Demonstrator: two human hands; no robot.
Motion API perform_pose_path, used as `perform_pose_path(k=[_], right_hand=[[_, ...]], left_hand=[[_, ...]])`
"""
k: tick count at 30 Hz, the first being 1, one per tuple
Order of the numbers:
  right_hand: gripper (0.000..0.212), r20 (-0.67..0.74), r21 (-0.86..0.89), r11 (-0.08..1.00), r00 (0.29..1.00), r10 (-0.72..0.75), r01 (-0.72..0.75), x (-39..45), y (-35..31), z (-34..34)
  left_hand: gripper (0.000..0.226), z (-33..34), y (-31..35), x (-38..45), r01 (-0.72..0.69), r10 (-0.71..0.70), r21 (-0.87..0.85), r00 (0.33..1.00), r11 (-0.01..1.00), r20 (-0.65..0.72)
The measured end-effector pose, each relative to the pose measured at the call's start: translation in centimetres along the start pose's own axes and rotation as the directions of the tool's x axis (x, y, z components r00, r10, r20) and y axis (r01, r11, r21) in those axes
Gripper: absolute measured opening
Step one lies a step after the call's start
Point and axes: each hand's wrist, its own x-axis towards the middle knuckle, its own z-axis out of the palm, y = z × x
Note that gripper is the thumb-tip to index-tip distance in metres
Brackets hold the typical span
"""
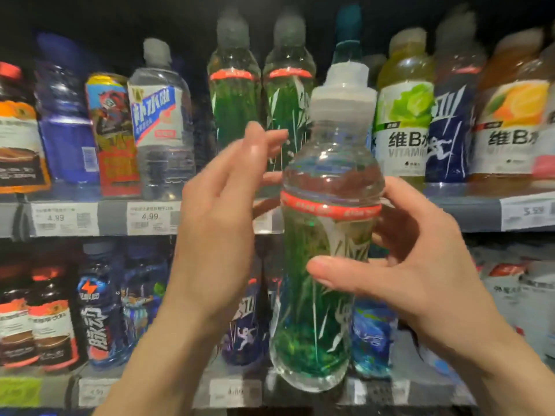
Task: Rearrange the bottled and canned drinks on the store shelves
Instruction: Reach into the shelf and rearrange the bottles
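While right hand [420, 265] holds green-label bottle [324, 265] upright in front of shelves, I read grip as thumb across label front, fingers curled behind. Left hand [222, 223] relaxed, fingers straight, just beside bottle's shoulder, holding nothing. Long axis vertical, cap up. Matching green bottles [261, 109] stand on upper shelf [114, 217], up and left of held one; I judge placement there next.

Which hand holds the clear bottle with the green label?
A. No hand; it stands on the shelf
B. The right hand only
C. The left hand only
B: the right hand wraps thumb and fingers around the green-label bottle, while the left hand stays open beside it, apart.
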Motion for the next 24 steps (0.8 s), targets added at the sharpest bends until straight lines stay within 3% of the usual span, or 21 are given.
perform_pose_path(k=[3,7,12,15,17,21,24], right_hand=[[0.067,-0.043,-0.020,1.000,0.999,-0.025,0.024,1.5,-1.0,-2.1],[0.065,-0.056,-0.039,0.998,0.997,-0.055,0.052,3.3,-2.0,-4.5],[0.061,-0.083,-0.075,0.995,0.994,-0.064,0.058,4.8,-2.3,-6.8],[0.061,-0.087,-0.085,0.995,0.994,-0.066,0.058,5.4,-2.2,-8.0],[0.064,-0.100,-0.084,0.995,0.993,-0.067,0.059,5.6,-2.1,-8.7],[0.062,-0.146,-0.060,0.996,0.986,-0.078,0.070,5.8,-1.6,-10.4],[0.061,-0.186,-0.034,0.997,0.979,-0.078,0.073,5.8,-1.6,-11.3]], left_hand=[[0.007,0.8,0.0,3.9,-0.166,0.176,0.259,0.984,0.951,-0.018],[0.032,2.7,0.0,8.8,-0.309,0.340,0.613,0.938,0.727,0.070],[0.088,6.0,1.0,12.2,-0.304,0.171,0.781,0.953,0.545,0.252],[0.087,7.7,0.9,13.8,-0.277,0.100,0.863,0.961,0.423,0.259],[0.075,8.7,1.0,14.3,-0.218,0.090,0.886,0.976,0.409,0.199],[0.084,9.9,1.4,14.4,-0.105,0.075,0.877,0.994,0.468,0.079],[0.080,9.6,1.5,14.1,-0.084,0.145,0.876,0.989,0.475,0.016]])
